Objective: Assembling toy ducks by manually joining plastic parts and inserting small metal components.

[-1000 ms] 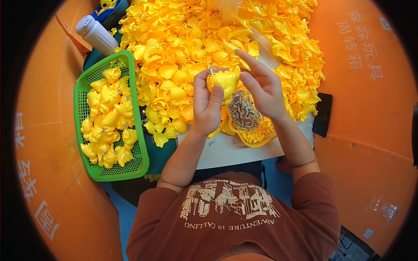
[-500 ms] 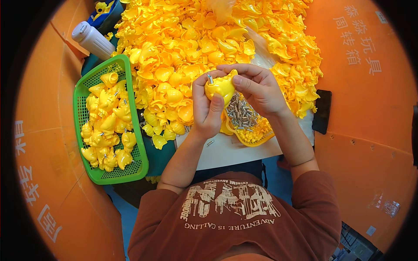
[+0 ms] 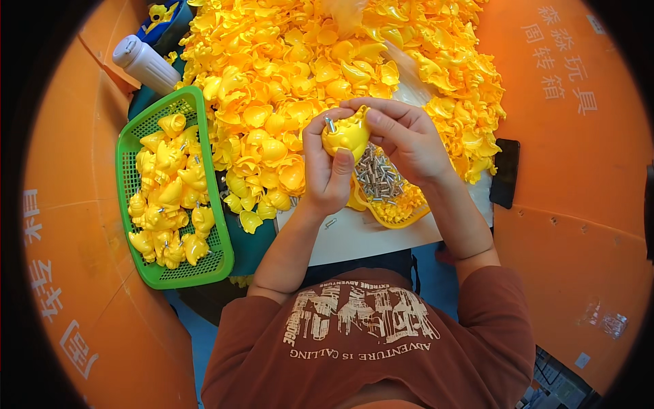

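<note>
Between both hands is a rounded yellow plastic toy part (image 3: pixel 349 136) with a small metal pin (image 3: pixel 330 125) sticking up at its left. My left hand (image 3: pixel 327 170) wraps its left side, thumb pressed on the front. My right hand (image 3: pixel 409 140) grips the pointed upper right end between thumb and fingers. Just below my right hand, a yellow basket (image 3: pixel 400 223) holds many metal pins (image 3: pixel 379 178) and small yellow pieces. To the left, a green basket (image 3: pixel 223 255) contains several yellow parts (image 3: pixel 167 194), some with metal pins showing.
A large heap of yellow plastic shells (image 3: pixel 286 75) covers the far table. A white bottle (image 3: pixel 146 65) stands at far left, and a dark phone (image 3: pixel 505 174) lies at right. One loose pin (image 3: pixel 331 223) rests on the white board (image 3: pixel 347 244). Orange panels (image 3: pixel 558 177) flank both sides.
The toy part has tilted slightly in my hands, and my right thumb has shifted a little at its pointed end. Both hands keep hold of it.
</note>
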`<action>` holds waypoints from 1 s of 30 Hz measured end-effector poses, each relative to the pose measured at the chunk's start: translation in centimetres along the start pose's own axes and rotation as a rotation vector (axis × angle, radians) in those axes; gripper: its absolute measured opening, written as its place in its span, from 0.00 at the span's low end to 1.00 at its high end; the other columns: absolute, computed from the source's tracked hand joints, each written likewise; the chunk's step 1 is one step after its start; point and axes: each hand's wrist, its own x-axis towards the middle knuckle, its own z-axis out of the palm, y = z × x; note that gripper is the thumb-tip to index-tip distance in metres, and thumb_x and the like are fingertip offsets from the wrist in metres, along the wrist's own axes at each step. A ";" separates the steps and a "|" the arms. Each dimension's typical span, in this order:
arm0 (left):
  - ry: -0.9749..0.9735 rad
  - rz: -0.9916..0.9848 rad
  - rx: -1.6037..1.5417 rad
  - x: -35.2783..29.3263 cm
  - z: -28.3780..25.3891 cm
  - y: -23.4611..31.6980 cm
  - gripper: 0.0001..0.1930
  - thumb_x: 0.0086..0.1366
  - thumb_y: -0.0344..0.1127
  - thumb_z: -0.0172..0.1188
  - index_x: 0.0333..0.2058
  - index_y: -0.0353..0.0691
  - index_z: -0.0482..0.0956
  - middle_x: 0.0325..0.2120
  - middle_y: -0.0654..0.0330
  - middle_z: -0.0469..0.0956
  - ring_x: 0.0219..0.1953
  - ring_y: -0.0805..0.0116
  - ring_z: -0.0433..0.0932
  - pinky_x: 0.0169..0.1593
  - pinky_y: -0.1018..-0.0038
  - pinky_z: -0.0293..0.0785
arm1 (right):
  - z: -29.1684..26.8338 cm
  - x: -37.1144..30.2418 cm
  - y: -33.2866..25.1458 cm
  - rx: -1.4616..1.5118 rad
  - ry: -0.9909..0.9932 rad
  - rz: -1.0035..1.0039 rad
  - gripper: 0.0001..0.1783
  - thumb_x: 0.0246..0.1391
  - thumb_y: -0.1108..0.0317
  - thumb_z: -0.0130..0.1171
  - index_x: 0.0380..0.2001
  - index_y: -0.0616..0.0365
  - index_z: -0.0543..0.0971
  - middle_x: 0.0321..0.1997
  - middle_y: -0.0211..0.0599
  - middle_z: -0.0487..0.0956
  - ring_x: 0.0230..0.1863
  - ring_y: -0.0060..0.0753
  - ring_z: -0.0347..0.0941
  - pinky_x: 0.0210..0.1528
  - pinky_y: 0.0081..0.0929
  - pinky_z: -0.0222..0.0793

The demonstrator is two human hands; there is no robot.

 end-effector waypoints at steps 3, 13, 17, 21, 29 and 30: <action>-0.022 0.014 0.019 0.1 -0.1 0.0 0.25 0.65 0.44 0.47 0.52 0.31 0.53 0.49 0.52 0.62 0.50 0.67 0.65 0.54 0.71 0.61 | 0.3 0.0 0.0 -0.007 0.042 0.004 0.15 0.58 0.70 0.49 0.46 0.68 0.73 0.45 0.43 0.76 0.44 0.29 0.74 0.47 0.24 0.70; 0.001 0.036 0.049 0.0 0.0 0.1 0.24 0.66 0.43 0.47 0.52 0.31 0.55 0.47 0.53 0.63 0.47 0.69 0.66 0.51 0.73 0.64 | 0.4 0.5 1.3 -0.045 0.075 -0.106 0.13 0.58 0.70 0.49 0.42 0.68 0.75 0.39 0.40 0.78 0.39 0.24 0.74 0.42 0.19 0.70; 0.007 0.013 0.098 -0.3 0.0 0.4 0.21 0.67 0.41 0.46 0.51 0.31 0.57 0.45 0.54 0.65 0.47 0.71 0.66 0.51 0.75 0.64 | 0.9 0.4 1.6 -0.060 0.103 -0.151 0.12 0.58 0.70 0.49 0.40 0.68 0.75 0.38 0.38 0.78 0.39 0.23 0.73 0.43 0.19 0.69; 0.097 -0.046 0.051 -0.5 0.0 0.4 0.18 0.67 0.38 0.45 0.50 0.31 0.60 0.44 0.56 0.67 0.46 0.72 0.67 0.50 0.76 0.64 | 1.5 0.3 2.4 -0.173 0.143 -0.246 0.12 0.59 0.71 0.48 0.42 0.67 0.73 0.40 0.38 0.77 0.42 0.24 0.72 0.47 0.20 0.68; 0.170 -0.126 -0.256 0.3 -0.2 0.3 0.23 0.65 0.44 0.49 0.51 0.33 0.61 0.50 0.52 0.67 0.51 0.64 0.69 0.54 0.69 0.66 | 2.0 -0.4 1.7 -0.139 -0.033 -0.073 0.24 0.54 0.73 0.54 0.54 0.65 0.63 0.51 0.38 0.70 0.52 0.27 0.67 0.53 0.25 0.64; 0.165 -0.128 -0.259 0.3 -0.1 0.3 0.23 0.65 0.44 0.49 0.51 0.33 0.61 0.50 0.52 0.67 0.51 0.64 0.69 0.54 0.69 0.66 | 2.4 -0.6 1.7 -0.127 -0.065 -0.078 0.27 0.52 0.74 0.56 0.54 0.65 0.61 0.51 0.39 0.70 0.52 0.28 0.68 0.53 0.26 0.65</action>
